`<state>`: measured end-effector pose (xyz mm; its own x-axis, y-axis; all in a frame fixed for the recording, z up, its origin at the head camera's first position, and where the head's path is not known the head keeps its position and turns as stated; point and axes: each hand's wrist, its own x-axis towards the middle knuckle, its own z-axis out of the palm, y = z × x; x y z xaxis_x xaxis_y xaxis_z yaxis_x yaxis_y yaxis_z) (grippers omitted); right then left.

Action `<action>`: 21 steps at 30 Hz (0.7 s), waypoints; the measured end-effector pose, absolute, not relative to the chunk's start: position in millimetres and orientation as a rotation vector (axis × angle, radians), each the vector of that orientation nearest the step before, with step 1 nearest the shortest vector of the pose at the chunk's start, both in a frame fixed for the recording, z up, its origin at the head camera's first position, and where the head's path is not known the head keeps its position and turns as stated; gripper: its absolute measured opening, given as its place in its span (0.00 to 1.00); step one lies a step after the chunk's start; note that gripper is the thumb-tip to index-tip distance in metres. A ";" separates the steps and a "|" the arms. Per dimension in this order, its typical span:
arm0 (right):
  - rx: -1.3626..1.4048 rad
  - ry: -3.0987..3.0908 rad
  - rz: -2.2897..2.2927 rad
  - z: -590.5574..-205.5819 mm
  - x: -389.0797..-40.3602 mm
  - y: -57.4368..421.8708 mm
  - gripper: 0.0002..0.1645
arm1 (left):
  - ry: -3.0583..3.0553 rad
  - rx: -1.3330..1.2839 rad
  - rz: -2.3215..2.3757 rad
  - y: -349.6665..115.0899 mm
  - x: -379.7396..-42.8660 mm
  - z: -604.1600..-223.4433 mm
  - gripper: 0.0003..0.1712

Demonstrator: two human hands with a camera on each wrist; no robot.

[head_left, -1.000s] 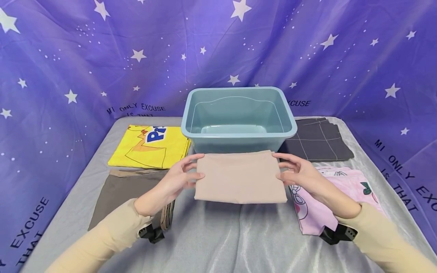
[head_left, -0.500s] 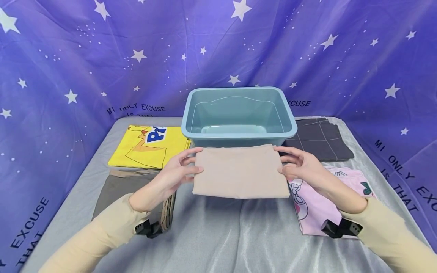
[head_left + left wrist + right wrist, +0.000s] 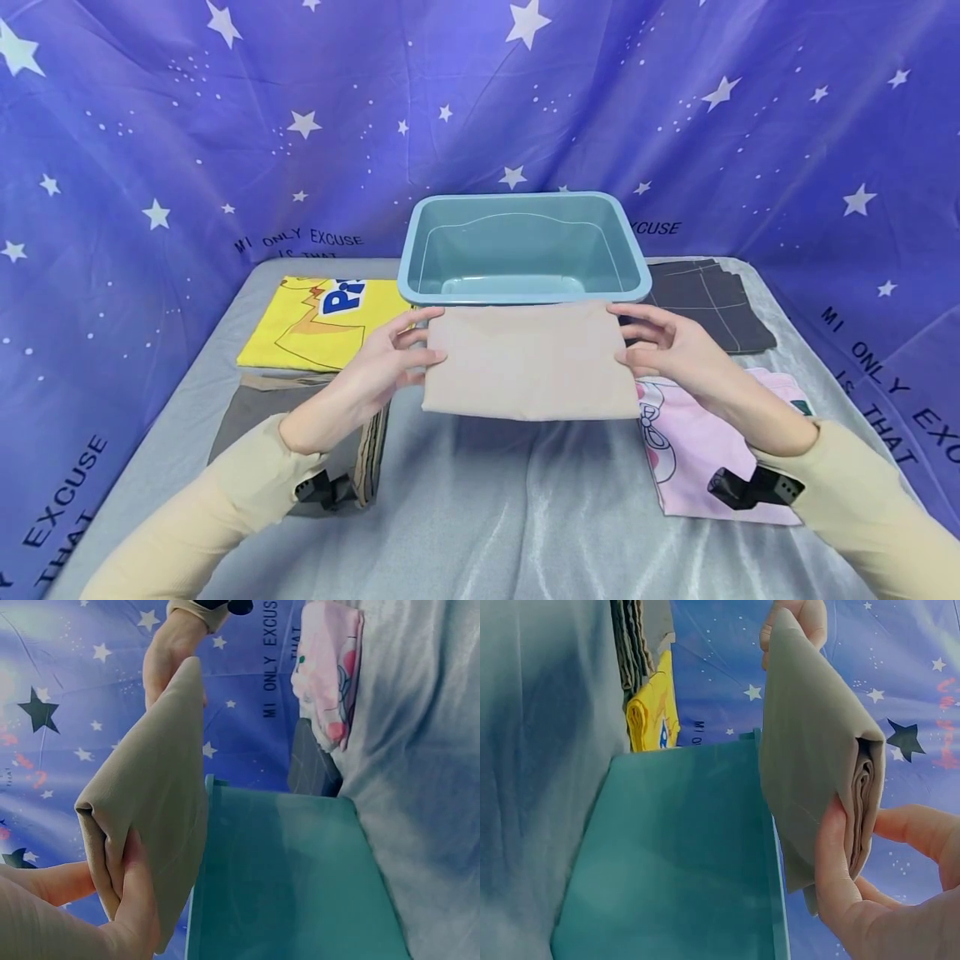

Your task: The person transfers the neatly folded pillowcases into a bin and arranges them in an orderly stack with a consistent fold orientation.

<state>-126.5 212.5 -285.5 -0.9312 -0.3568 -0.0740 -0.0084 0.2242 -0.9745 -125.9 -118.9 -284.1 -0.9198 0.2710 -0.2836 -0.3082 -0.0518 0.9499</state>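
Note:
Both hands hold a folded beige cloth (image 3: pixel 528 362) by its two short sides, raised above the table. My left hand (image 3: pixel 375 371) pinches the left side, and my right hand (image 3: pixel 682 358) pinches the right. In the right wrist view, the thumb and fingers press the layered folds of the cloth (image 3: pixel 810 735) from both faces. The left wrist view shows the same kind of grip on the cloth's (image 3: pixel 161 765) other end. Behind it stands a blue-green plastic bin (image 3: pixel 517 242), its front wall hidden by the cloth in the head view.
A folded yellow printed cloth (image 3: pixel 322 329) and a folded grey-brown stack (image 3: pixel 292 417) lie on the left. On the right are a dark checked cloth (image 3: pixel 697 304) and a pink printed cloth (image 3: pixel 690 458). A purple starry curtain (image 3: pixel 480 100) hangs behind the grey table cover (image 3: pixel 525 517).
Both hands have lifted the beige cloth higher and toward the bin, so its top edge now sits near the bin's front rim. The bin and the other cloths have stayed put.

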 end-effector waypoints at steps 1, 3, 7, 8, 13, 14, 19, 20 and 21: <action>-0.344 2.220 -1.766 -284.4 -127.1 212.6 0.34 | 1.844 -0.036 2.029 -118.9 -126.7 -283.0 0.33; -0.343 2.215 -1.774 -282.4 -128.4 212.9 0.34 | 1.851 -0.022 2.030 -119.1 -128.2 -280.9 0.33; -0.355 2.216 -1.792 -278.5 -132.3 213.5 0.34 | 1.848 -0.007 2.042 -118.2 -131.8 -276.5 0.33; -0.352 2.208 -1.805 -277.6 -133.6 213.6 0.34 | 1.848 -0.004 2.044 -117.9 -132.8 -275.3 0.33; -0.318 2.151 -1.878 -272.9 -140.3 212.8 0.34 | 1.859 0.003 2.057 -117.0 -138.2 -269.9 0.32; -0.305 2.134 -1.896 -272.2 -141.7 212.8 0.34 | 1.858 0.002 2.060 -116.9 -139.3 -269.1 0.32; -0.293 2.065 -1.965 -268.8 -147.4 212.9 0.35 | 1.853 -0.023 2.079 -115.5 -144.1 -264.9 0.32; -0.292 2.043 -1.984 -268.2 -148.4 212.9 0.35 | 1.853 -0.029 2.081 -115.2 -145.1 -264.1 0.32; -0.293 2.033 -1.992 -267.6 -149.5 212.8 0.35 | 1.858 -0.034 2.080 -114.9 -146.2 -263.4 0.32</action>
<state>-149.5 212.8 -267.6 -0.9404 -0.3354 -0.0567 0.0500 0.0287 -0.9983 -146.2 -114.9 -263.4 -0.9381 0.2418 -0.2479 -0.2735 -0.0782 0.9587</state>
